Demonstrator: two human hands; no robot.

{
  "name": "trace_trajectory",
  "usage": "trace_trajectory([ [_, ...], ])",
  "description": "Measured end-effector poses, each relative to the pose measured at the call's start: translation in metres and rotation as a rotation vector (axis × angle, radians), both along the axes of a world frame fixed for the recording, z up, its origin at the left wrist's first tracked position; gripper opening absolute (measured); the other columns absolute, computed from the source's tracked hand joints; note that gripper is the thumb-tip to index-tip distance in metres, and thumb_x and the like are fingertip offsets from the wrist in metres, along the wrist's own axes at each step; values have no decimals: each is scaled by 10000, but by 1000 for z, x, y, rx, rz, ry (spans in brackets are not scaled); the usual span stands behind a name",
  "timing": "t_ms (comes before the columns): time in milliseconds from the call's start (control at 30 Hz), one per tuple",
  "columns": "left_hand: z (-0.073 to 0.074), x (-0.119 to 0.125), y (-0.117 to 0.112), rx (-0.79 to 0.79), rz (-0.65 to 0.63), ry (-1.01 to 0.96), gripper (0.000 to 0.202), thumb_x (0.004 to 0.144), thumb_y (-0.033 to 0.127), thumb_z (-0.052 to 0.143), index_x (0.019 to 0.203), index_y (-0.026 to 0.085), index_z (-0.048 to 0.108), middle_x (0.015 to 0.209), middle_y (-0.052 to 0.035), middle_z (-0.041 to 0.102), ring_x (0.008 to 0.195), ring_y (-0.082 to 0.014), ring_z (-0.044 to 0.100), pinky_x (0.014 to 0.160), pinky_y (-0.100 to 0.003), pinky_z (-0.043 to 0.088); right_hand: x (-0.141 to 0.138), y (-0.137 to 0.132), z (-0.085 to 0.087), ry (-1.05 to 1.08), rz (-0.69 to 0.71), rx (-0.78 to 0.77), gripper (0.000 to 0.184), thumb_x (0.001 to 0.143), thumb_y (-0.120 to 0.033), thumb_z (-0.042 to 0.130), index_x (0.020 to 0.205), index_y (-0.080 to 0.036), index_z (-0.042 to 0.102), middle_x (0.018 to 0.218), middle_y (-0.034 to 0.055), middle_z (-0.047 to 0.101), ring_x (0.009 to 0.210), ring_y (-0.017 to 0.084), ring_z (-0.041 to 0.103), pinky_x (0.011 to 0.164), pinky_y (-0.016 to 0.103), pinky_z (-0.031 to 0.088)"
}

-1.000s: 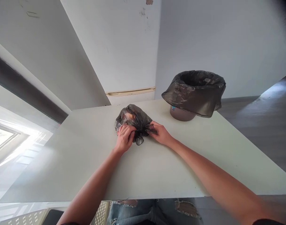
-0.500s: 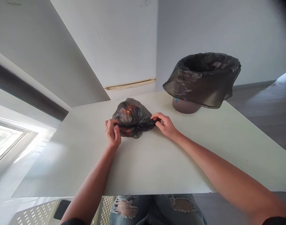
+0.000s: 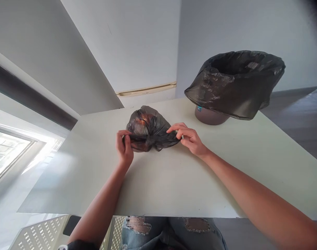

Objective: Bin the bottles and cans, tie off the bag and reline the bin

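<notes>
Left hand (image 3: 124, 146) and right hand (image 3: 191, 139), both curled, pinch the dark bag (image 3: 161, 130) between them.

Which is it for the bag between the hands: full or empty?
Not empty: the bag bulges, and orange-red contents show through its film. How full, cannot tell.

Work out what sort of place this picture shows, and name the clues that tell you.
Probably a room in a home, perhaps a kitchen corner: behind the white table stands a tall white unit that looks like a fridge, and a bin with a dark liner sits on the table.
</notes>
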State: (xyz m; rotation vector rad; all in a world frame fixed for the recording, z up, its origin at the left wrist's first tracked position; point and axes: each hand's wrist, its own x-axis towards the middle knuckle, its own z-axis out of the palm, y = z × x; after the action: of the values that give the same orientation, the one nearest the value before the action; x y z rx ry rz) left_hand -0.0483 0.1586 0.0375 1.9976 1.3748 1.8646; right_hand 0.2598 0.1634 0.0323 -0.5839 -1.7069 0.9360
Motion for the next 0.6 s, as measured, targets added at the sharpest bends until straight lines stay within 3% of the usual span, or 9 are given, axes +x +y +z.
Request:
trace_trajectory([
  [67,1,-4,3,-12,74,-183,251,1079,394,501,978,191,608,939,-52,639,889,-173,583,823,-318,456,1,-2,0,157,15,-111,123,867,-246,548,762,-254,484,1019,84,768,1138,318,623,1006,521,459],
  [133,2,-8,7,-11,130,-324,244,1062,412,526,964,192,571,896,-31,621,805,-150,552,776,-295,443,3,-4,-1,248,39,-222,180,910,-329,557,762,-257,485,822,67,713,884,287,644,837,465,491],
  [233,0,-18,14,-17,184,-445,223,1053,416,508,967,211,487,850,-1,572,731,-132,504,713,-272,426,10,-4,1,159,69,-258,341,1005,-408,535,710,-239,508,669,20,599,626,197,500,698,390,403],
  [367,-4,-33,22,-96,266,-611,209,990,396,542,934,223,439,789,40,438,696,-117,443,673,-252,396,23,-2,9,-165,61,-98,545,1112,-437,415,617,-221,486,564,-14,519,593,158,413,764,384,366],
  [467,-5,-41,26,-127,346,-675,226,924,381,586,903,223,425,787,47,363,687,-108,384,645,-241,361,29,-1,15,-541,-113,112,568,1103,-422,487,578,-213,434,489,-36,433,578,152,326,732,367,328],
  [533,-6,-45,29,-149,343,-714,226,901,365,583,901,228,404,789,44,378,694,-111,394,650,-242,365,28,-1,16,-754,-281,260,471,1086,-360,536,638,-216,530,547,-34,539,564,146,345,715,361,324],
  [600,-5,-46,30,-171,316,-730,198,903,354,550,930,232,397,806,32,445,726,-125,459,691,-258,407,24,-1,15,-855,-448,360,240,1064,-268,553,874,-213,690,872,20,760,605,146,472,728,360,361],
])
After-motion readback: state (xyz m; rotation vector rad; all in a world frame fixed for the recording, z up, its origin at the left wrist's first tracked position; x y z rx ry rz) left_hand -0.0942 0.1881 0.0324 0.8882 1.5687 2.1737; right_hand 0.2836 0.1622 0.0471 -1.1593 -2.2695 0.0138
